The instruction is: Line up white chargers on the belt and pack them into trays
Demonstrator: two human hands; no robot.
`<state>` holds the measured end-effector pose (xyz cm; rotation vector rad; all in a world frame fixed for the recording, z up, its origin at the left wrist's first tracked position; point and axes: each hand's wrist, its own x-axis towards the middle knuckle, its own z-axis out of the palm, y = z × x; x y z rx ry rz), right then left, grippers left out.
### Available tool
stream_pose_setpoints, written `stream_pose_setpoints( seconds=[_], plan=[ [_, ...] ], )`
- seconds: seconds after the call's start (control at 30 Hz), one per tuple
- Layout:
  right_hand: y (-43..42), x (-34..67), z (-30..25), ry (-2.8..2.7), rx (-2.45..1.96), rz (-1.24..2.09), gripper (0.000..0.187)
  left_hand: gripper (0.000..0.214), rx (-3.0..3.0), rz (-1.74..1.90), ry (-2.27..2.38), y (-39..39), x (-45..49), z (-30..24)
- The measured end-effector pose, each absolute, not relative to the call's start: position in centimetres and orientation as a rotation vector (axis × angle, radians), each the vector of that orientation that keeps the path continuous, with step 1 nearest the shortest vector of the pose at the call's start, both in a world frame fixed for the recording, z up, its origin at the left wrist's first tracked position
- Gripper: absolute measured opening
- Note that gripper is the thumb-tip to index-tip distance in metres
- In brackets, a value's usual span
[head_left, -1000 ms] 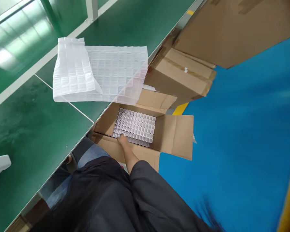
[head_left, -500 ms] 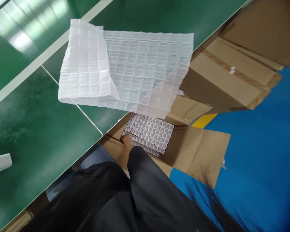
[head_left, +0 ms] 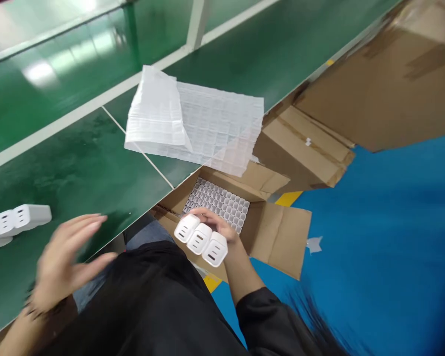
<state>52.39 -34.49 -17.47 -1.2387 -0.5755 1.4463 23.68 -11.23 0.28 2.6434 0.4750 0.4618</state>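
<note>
left grip (head_left: 61,259) wide, thumb apart

Three white blocks (head_left: 199,239) held by the cardboard box (head_left: 285,240)

We see them side by side in a slanting row, round-cornered, slotted ends facing us, over the box's near edge. Well left of the box, similar blocks (head_left: 38,216) lie touching, slotted ends showing. Inside it, we see pale blocks (head_left: 226,202) packed in tight rows.

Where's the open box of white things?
In the head view, the open cardboard box is lower centre-right, beside the green table, partly behind the right hand.
</note>
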Motion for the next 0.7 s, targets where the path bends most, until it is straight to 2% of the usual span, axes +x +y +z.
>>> stream_pose_setpoints(
  seconds=[0.1,0.2,0.3,0.53,0.7],
  plan=[
    [-27.1,49.6,-14.2,-0.795,-0.867,1.473,0.102,0.098,2.491,0.438,0.4,-12.9,25.9,-1.9],
    [-20.7,46.8,-11.1,-0.963,-0.637,1.531,0.086,0.108,2.367,0.578,0.458,-13.1,25.8,-2.8],
    [-16.8,44.3,-9.1,-1.113,-0.61,1.613,0.077,0.1,2.366,0.748,0.544,-12.4,23.2,-3.0],
    [-11.4,40.2,-7.2,-1.614,-0.608,1.813,0.061,0.06,2.669,0.839,0.549,-10.0,16.6,-4.3],
    [-8.6,37.6,-6.6,-1.68,-0.613,1.957,0.044,0.056,2.687,0.8,0.679,-8.9,13.9,-5.6]
  ],
)
